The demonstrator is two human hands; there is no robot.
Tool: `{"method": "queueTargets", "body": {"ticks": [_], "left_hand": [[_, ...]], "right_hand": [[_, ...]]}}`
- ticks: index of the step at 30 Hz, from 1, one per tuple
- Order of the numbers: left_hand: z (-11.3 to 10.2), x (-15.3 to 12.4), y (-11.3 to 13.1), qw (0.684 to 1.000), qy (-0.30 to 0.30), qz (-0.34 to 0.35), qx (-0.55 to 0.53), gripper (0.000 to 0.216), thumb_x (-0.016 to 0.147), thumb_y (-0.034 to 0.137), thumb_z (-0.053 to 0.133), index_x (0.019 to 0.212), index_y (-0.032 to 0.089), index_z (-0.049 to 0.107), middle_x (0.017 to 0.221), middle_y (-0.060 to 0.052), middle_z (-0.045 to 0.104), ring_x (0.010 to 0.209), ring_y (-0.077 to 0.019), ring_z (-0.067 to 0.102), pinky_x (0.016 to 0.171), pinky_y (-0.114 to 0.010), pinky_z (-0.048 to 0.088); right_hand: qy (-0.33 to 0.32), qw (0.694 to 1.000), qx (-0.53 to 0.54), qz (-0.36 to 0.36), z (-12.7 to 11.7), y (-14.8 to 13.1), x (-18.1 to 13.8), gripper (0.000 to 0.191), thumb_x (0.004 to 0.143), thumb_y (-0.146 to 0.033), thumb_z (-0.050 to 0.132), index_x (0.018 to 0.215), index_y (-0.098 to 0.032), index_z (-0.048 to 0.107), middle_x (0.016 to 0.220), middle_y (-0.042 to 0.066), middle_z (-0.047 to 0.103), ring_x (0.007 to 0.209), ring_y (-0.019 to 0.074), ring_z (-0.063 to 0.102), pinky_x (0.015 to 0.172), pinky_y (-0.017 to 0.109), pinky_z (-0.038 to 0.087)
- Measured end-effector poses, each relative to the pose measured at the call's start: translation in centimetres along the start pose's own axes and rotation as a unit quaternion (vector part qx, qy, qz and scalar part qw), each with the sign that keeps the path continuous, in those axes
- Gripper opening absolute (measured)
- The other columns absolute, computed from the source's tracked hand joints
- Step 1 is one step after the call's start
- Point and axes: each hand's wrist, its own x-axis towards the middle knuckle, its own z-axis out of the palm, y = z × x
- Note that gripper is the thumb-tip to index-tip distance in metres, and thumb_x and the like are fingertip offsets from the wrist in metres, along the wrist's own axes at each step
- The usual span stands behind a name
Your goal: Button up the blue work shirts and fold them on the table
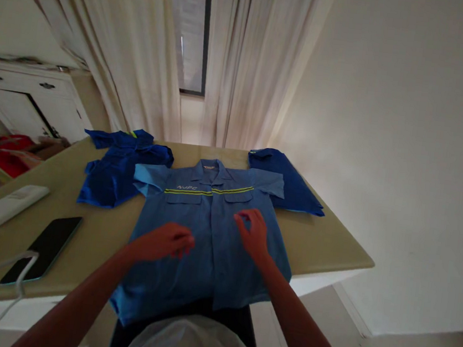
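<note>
A blue-grey short-sleeved work shirt [208, 232] lies front up on the table, buttoned side facing me, with a yellow-striped band across the chest and letters above the left-hand pocket flap. Its lower hem hangs over the table's near edge toward my lap. My left hand [171, 240] hovers over the left side of the shirt, slightly blurred, its fingers loosely bent and no cloth visible in them. Above the other front panel is my right hand [253, 231], thumb and fingers curved with a gap between them, holding nothing.
A crumpled bright blue garment [117, 169] lies at the back left, and a folded dark blue one [287, 180] at the back right. Leftward on the table [332, 246] are a black phone [45, 250], a white device [8, 206] and a white cable [21, 277]. A wall stands right.
</note>
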Motion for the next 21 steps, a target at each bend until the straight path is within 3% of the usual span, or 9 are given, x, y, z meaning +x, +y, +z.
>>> {"method": "queueTargets", "body": {"ticks": [2,4,6,8,11,14,18,21], "left_hand": [[-1.1,6.6,0.8,0.993,0.112,0.026,0.031,0.032,0.099,0.04,0.05,0.091,0.019,0.072,0.091,-0.006,0.077,0.081,-0.0202,0.071,0.077,-0.032,0.058],[-1.8,12.3,0.5,0.959,0.279,-0.012,0.05,0.027,0.093,0.018,0.051,0.102,0.02,0.076,0.102,-0.008,0.08,0.098,-0.0225,0.073,0.093,-0.035,0.057],[-2.1,16.3,-0.3,0.937,0.343,-0.041,0.048,0.039,0.088,0.007,0.048,0.113,0.018,0.076,0.115,-0.011,0.079,0.113,-0.0242,0.072,0.106,-0.039,0.053],[-2.3,18.8,-1.4,0.929,0.364,-0.061,0.039,0.046,0.086,0.001,0.047,0.119,0.016,0.075,0.123,-0.013,0.077,0.118,-0.0239,0.071,0.109,-0.038,0.051],[-2.3,20.4,-2.8,0.92,0.381,-0.085,0.033,0.047,0.086,0.0,0.048,0.12,0.017,0.074,0.12,-0.011,0.079,0.112,-0.0216,0.074,0.103,-0.034,0.054],[-2.3,21.1,-3.5,0.909,0.4,-0.113,0.04,0.033,0.094,0.011,0.051,0.113,0.018,0.077,0.116,-0.011,0.08,0.111,-0.0242,0.074,0.1,-0.035,0.054],[-2.0,21.7,-3.7,0.894,0.416,-0.15,0.073,0.026,0.1,0.034,0.058,0.111,0.021,0.077,0.114,-0.011,0.079,0.108,-0.0291,0.073,0.092,-0.039,0.055],[-1.8,21.8,-4.0,0.89,0.418,-0.154,0.1,0.023,0.101,0.033,0.058,0.114,0.025,0.075,0.116,-0.009,0.078,0.108,-0.0268,0.073,0.088,-0.036,0.054]], "right_hand": [[-0.057,0.997,-0.031,0.028,4.2,-0.4,4.6,0.026,0.101,-0.044,0.063,0.096,-0.02,0.07,0.099,0.007,0.07,0.093,0.0214,0.063,0.088,0.035,0.05],[-0.096,0.99,-0.076,0.064,8.1,-0.3,7.9,0.031,0.1,-0.046,0.064,0.1,-0.016,0.07,0.102,0.008,0.07,0.095,0.0209,0.063,0.088,0.033,0.049],[-0.107,0.985,-0.101,0.089,11.2,0.2,9.9,0.035,0.098,-0.046,0.068,0.105,-0.012,0.07,0.107,0.01,0.069,0.095,0.021,0.063,0.085,0.032,0.048],[-0.113,0.981,-0.115,0.11,13.2,1.1,10.9,0.036,0.096,-0.045,0.07,0.107,-0.01,0.07,0.108,0.012,0.07,0.092,0.0207,0.063,0.08,0.031,0.047],[-0.123,0.976,-0.125,0.133,14.3,2.8,11.5,0.024,0.1,-0.034,0.064,0.104,-0.012,0.073,0.103,0.011,0.073,0.087,0.0207,0.064,0.076,0.03,0.045],[-0.129,0.975,-0.117,0.139,14.5,4.5,11.8,0.019,0.101,-0.024,0.059,0.099,-0.016,0.075,0.099,0.01,0.076,0.086,0.0209,0.067,0.077,0.03,0.045],[-0.149,0.982,-0.053,0.109,14.5,5.9,11.5,0.017,0.098,-0.026,0.063,0.104,-0.021,0.078,0.1,0.007,0.078,0.088,0.0195,0.07,0.078,0.028,0.047],[-0.166,0.982,-0.039,0.085,14.4,6.2,11.3,0.018,0.096,-0.026,0.067,0.109,-0.021,0.078,0.1,0.006,0.077,0.086,0.0189,0.069,0.078,0.027,0.047]]}}
